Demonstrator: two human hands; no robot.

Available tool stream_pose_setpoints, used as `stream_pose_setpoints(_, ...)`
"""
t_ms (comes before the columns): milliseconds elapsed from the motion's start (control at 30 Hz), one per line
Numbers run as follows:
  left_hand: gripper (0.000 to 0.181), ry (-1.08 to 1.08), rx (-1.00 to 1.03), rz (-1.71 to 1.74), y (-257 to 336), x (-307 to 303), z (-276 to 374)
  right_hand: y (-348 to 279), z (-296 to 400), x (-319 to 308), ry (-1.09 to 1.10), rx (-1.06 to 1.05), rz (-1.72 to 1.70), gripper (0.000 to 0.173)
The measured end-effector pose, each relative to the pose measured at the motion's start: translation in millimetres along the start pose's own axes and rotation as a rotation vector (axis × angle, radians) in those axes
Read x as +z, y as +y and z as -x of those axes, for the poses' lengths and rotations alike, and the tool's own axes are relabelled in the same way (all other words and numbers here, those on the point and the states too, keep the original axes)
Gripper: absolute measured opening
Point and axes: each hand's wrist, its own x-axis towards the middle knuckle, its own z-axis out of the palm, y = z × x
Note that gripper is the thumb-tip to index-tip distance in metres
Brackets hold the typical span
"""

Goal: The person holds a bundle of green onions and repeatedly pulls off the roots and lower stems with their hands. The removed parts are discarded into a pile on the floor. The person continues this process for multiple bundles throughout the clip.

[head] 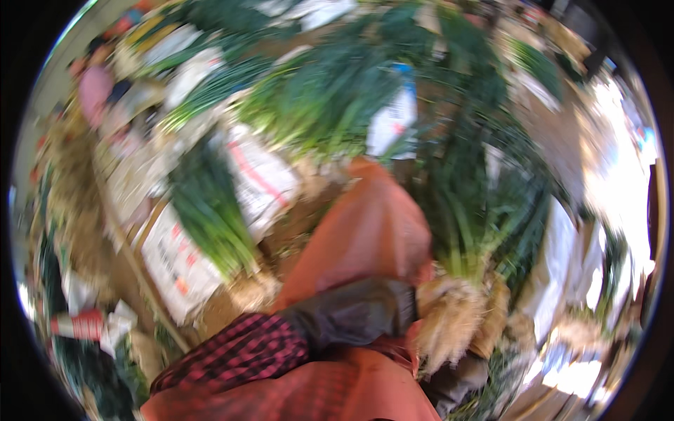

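Note:
A large bunch of green onions (466,226) stretches away right of my knees, its pale roots (447,321) towards me. My left arm, in a checkered sleeve and a dark sleeve cover, crosses my orange-red garment (368,237). My left hand (427,299) is at the near side of the bunch, mostly lost in blur and roots. My right hand (492,318), a brownish blurred shape, is against the right side of the root end, above another dark sleeve cover (461,381). The fingers of both hands are indistinct.
A smaller onion bunch (210,200) lies on white printed sacks (176,263) at left, beside a long pole (134,263). More onions (316,100) spread ahead, with a white and blue packet (392,118) among them. A person in pink (96,92) is at upper left.

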Motion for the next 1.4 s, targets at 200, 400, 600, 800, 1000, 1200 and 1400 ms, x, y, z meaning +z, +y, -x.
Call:
stream_pose_setpoints(200, 0.029, -0.021, 0.170, -0.279, 184.6, -5.3, 92.1, -7.8, 18.2, -38.7, 0.190, 0.057, 0.105, 0.046)
stream_pose_setpoints(400, 0.048, 0.002, 0.180, -0.469, 318.0, -66.4, 237.0, 83.6, 5.9, -85.0, 0.190, 0.198, 0.213, 0.050)
stream_pose_setpoints(600, 0.064, 0.591, 0.389, -0.462, 288.1, -184.6, 373.0, 153.0, -0.1, -60.4, 0.064, 0.360, 0.205, 0.048)
stream_pose_setpoints(800, 0.062, 1.203, -0.021, -0.573, 208.9, -318.6, 414.2, 222.9, 6.4, -104.4, 0.162, 0.656, 0.223, 0.045)
stream_pose_setpoints(1000, 0.061, 1.440, -0.399, -1.261, 202.1, -363.3, 424.3, 221.3, 5.1, -97.3, 0.025, 0.603, 0.742, 0.037)
stream_pose_setpoints(1200, 0.060, 1.462, -0.624, -1.433, 220.9, -407.4, 407.1, 293.6, -10.0, -156.2, 0.218, -0.011, 1.400, 0.041)
stream_pose_setpoints(1400, 0.061, 1.712, -0.761, -1.436, 281.9, -386.1, 397.9, 339.4, 205.4, -148.4, -0.248, 0.520, 1.550, 0.075)
